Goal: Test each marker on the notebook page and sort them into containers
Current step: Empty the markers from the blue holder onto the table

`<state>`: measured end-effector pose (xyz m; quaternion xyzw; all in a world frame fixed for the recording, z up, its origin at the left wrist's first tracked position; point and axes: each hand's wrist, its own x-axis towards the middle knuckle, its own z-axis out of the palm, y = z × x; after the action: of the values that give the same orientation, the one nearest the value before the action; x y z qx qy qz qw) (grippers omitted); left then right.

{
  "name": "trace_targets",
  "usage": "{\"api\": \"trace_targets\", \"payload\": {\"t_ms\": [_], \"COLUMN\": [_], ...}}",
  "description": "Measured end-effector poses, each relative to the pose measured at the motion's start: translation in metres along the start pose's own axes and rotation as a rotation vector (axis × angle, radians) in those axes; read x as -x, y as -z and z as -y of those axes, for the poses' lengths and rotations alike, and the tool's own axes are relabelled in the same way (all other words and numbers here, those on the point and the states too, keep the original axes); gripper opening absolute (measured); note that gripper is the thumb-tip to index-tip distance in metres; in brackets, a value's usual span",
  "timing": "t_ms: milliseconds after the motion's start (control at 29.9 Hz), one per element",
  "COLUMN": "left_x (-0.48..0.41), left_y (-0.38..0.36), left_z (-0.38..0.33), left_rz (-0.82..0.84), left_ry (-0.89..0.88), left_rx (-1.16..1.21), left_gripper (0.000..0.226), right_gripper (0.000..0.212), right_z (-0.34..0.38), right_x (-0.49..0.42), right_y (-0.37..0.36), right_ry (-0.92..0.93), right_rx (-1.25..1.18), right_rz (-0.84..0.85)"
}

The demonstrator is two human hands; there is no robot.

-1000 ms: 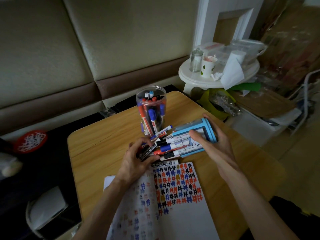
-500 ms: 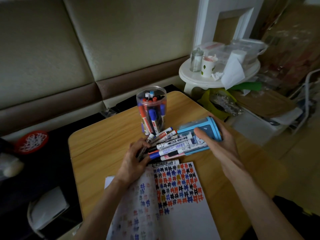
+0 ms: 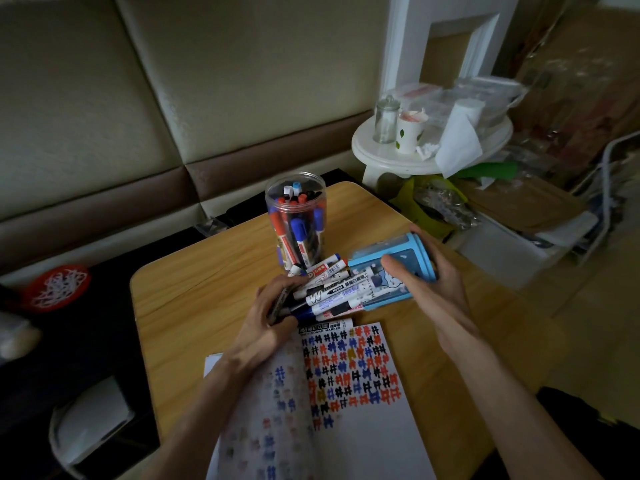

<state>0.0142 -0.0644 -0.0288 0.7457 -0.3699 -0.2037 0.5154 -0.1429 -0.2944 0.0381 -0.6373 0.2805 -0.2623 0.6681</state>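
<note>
Head view: a clear round plastic jar stands upright on the wooden worktop, packed with red, blue and black markers. The right hand grips a blue pen holder tipped on its side. Whiteboard markers spill out of it, and the left hand has its fingers curled round their ends above the open notebook. Both hands sit much as a second ago.

One worktop, and on it two containers: one clear jar at twelve o'clock from the heap, and one blue tub lying at three o'clock. One open notebook sits at six o'clock. Of loose markers in the heap I count at least seven, though they overlap too much for a firm tally. Those standing in the clear jar are too crowded to number. Two hands: one left hand, one right hand. Off at two o'clock, one white side table carries one glass bottle and one cup. At nine o'clock, one red basket.
</note>
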Motion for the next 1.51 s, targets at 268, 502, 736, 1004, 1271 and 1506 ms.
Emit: {"api": "trace_targets", "payload": {"t_ms": [268,502,736,1004,1271,1506], "left_x": [-0.005,-0.007,-0.009,-0.009,-0.013,-0.012], "left_y": [-0.008,-0.011,-0.016,-0.012,-0.011,-0.009], "left_z": [0.007,0.007,0.002,0.007,0.006,0.007], "left_rz": [-0.052,-0.048,-0.04,-0.051,-0.064,-0.049], "left_ry": [-0.046,-0.056,-0.075,-0.064,-0.118,-0.149], "left_rx": [-0.268,-0.352,-0.356,-0.382,-0.459,-0.586], "left_gripper": [0.074,0.085,0.076,0.065,0.052,0.055], "right_gripper": [0.077,0.078,0.077,0.07,0.074,0.068], "right_z": [-0.001,-0.002,-0.007,-0.005,-0.013,-0.014], "right_x": [0.001,0.0,-0.001,-0.004,-0.011,-0.014], "right_y": [0.002,0.013,0.01,0.018,0.036,0.051], "right_ry": [0.023,0.023,-0.012,-0.012,-0.041,-0.049], "right_rx": [0.016,0.03,-0.003,0.011,0.01,0.008], "right_rz": [0.0,-0.033,-0.025,-0.064,-0.137,-0.176]}}
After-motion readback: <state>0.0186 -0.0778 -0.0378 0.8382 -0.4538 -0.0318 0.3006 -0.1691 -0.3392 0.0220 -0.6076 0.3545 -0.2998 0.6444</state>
